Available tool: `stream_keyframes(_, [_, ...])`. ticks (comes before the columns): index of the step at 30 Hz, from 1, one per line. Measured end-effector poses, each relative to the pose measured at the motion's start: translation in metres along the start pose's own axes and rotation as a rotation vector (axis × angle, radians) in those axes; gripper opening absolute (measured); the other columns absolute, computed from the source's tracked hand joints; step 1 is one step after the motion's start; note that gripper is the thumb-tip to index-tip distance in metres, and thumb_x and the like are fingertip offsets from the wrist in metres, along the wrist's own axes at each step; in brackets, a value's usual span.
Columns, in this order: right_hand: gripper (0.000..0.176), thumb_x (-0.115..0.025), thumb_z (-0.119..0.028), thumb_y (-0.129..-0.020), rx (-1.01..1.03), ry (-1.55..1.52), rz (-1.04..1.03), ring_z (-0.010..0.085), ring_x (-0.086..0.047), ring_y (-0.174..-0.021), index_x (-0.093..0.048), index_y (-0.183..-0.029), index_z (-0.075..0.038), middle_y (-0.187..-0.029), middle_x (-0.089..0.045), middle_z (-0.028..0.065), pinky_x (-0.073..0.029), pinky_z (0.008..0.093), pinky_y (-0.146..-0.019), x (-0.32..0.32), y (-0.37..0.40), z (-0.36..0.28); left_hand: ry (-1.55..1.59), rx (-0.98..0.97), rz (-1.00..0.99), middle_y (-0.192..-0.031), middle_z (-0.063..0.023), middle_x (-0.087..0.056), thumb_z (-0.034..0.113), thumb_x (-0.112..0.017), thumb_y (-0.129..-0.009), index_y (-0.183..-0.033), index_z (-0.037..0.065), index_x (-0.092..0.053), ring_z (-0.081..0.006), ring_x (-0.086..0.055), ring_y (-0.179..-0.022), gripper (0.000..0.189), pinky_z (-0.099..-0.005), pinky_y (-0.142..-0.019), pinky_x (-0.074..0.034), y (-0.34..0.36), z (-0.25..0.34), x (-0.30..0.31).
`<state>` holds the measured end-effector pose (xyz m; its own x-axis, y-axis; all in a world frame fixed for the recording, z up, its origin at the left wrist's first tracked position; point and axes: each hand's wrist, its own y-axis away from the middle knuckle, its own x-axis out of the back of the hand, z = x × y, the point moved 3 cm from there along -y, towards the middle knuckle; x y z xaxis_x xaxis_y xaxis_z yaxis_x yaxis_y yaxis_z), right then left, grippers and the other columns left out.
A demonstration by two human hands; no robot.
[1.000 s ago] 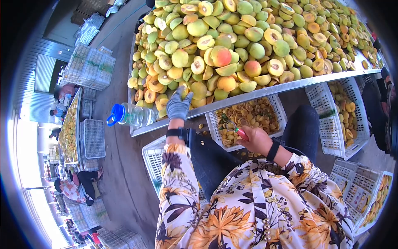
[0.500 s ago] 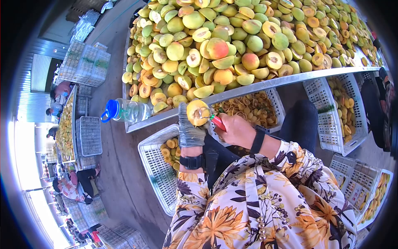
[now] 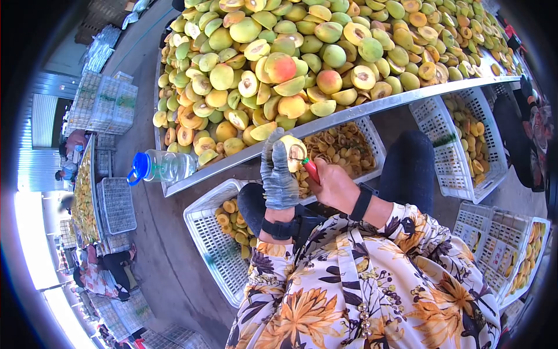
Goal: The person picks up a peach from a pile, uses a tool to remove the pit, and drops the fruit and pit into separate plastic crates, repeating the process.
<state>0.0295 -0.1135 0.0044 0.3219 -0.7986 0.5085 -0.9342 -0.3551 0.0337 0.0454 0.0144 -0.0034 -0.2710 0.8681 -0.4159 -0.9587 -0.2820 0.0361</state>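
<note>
Fruit half [image 3: 294, 150] is gripped in the gloved left hand [image 3: 279, 177], just below the metal table edge [image 3: 372, 107]. A red-handled tool [image 3: 313, 171] is clenched in the right hand [image 3: 336, 187], at 3 o'clock of the glove, with its tip against the fruit. A white crate [image 3: 376, 152] of pitted halves lies at 1 o'clock.

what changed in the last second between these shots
The gloved left hand reached to the table edge, took a fruit half and drew it back toward the body. The right hand lifted its red-handled tool from over the crate up to that fruit. The bottle and the pile of fruit stayed put.
</note>
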Motion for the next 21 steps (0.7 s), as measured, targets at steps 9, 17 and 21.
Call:
stream_keyframes(9, [0.012,-0.052,-0.001,-0.071,0.056,-0.030,-0.132,0.0425,-0.053,-0.060,-0.047,-0.080,0.003,-0.059,-0.050,0.0245,-0.042,0.0408,-0.052,-0.007,0.010,-0.001,0.207,0.333,-0.007,-0.083,-0.0151,-0.061,0.017,-0.059,-0.081,-0.101,-0.001,-0.055,-0.0252,-0.061,-0.070,0.027,-0.0356,-0.062,-0.054,-0.003,-0.008,0.006])
stream_keyframes(17, [0.009,-0.052,-0.003,-0.075,-0.377,-0.541,-0.580,0.0143,-0.047,-0.040,-0.047,-0.082,-0.001,-0.055,-0.048,0.0066,-0.038,0.0299,-0.037,-0.002,0.004,-0.010,0.101,0.261,-0.001,-0.080,-0.0163,-0.061,0.018,-0.061,-0.080,-0.098,-0.001,-0.056,-0.0240,-0.061,-0.060,0.027,-0.0337,-0.053,-0.053,-0.008,-0.014,0.016])
stream_keyframes(21, [0.008,-0.050,-0.003,-0.079,-0.693,-0.982,-0.768,0.0063,-0.036,-0.037,-0.049,-0.087,-0.005,-0.054,-0.041,0.0003,-0.033,0.0247,-0.032,-0.011,0.010,-0.011,0.122,0.268,0.053,-0.088,-0.0078,-0.063,0.015,-0.066,-0.076,-0.095,-0.001,-0.061,-0.0171,-0.061,-0.072,0.025,-0.0260,-0.064,-0.051,-0.009,-0.020,0.019])
